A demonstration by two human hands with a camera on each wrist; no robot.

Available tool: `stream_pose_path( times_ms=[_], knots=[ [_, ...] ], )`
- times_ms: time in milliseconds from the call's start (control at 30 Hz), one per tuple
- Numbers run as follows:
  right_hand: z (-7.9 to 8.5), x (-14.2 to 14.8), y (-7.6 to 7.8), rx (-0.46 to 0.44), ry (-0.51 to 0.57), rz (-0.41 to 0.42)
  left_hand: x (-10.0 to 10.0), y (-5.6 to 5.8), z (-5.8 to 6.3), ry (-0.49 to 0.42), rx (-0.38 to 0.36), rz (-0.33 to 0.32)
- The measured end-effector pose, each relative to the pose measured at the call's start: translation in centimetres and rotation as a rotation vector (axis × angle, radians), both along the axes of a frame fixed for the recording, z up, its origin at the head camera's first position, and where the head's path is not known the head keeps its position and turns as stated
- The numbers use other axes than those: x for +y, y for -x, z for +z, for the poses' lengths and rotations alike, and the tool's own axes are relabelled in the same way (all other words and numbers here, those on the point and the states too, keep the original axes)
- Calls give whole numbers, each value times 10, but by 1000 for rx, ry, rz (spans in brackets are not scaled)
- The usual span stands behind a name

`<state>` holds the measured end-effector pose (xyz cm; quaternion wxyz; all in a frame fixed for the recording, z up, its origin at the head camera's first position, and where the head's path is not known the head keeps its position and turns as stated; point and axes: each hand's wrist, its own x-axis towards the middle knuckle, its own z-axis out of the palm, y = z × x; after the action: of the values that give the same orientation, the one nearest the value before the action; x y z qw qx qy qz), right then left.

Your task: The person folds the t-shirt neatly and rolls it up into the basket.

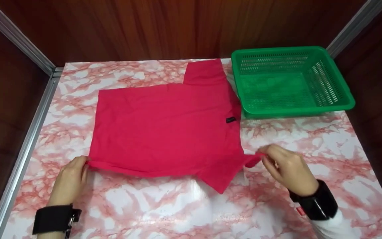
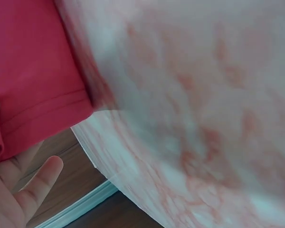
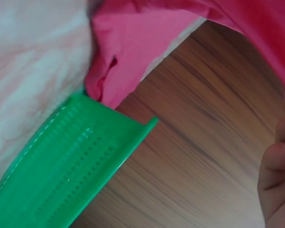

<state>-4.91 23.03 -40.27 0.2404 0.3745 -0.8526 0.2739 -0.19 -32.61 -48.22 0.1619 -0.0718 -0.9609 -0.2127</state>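
A red T-shirt (image 1: 164, 126) lies spread on the table, its hem toward the left and its collar, with a small black label (image 1: 230, 119), toward the right. At the near hem corner, my left hand (image 1: 71, 176) pinches the cloth; in the left wrist view the stitched hem (image 2: 47, 109) shows between thumb and fingers. My right hand (image 1: 288, 167) pinches the fabric by the near shoulder and holds it out to the right, lifted into a narrow strip. The near sleeve (image 1: 219, 176) hangs toward me, while the far sleeve (image 1: 206, 71) points to the back.
A green plastic basket (image 1: 293, 113) with slotted walls stands at the back right, close against the shirt's collar side. The marbled red and white table (image 1: 128, 205) is bordered by dark wood panels (image 1: 144, 30) at the back and sides.
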Motion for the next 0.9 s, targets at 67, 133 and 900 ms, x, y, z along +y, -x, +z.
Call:
stream_pose_path(
  times_ms=[67,133,900],
  knots=[
    [3,-5,11,-26,33,-47,0,7,1,-14,8,5],
    [7,-11,22,-51,64,-99,0,15,2,-30,11,15],
    [13,-64,138,-403,169,-402,-2,79,-22,-167,-186,212]
  ],
)
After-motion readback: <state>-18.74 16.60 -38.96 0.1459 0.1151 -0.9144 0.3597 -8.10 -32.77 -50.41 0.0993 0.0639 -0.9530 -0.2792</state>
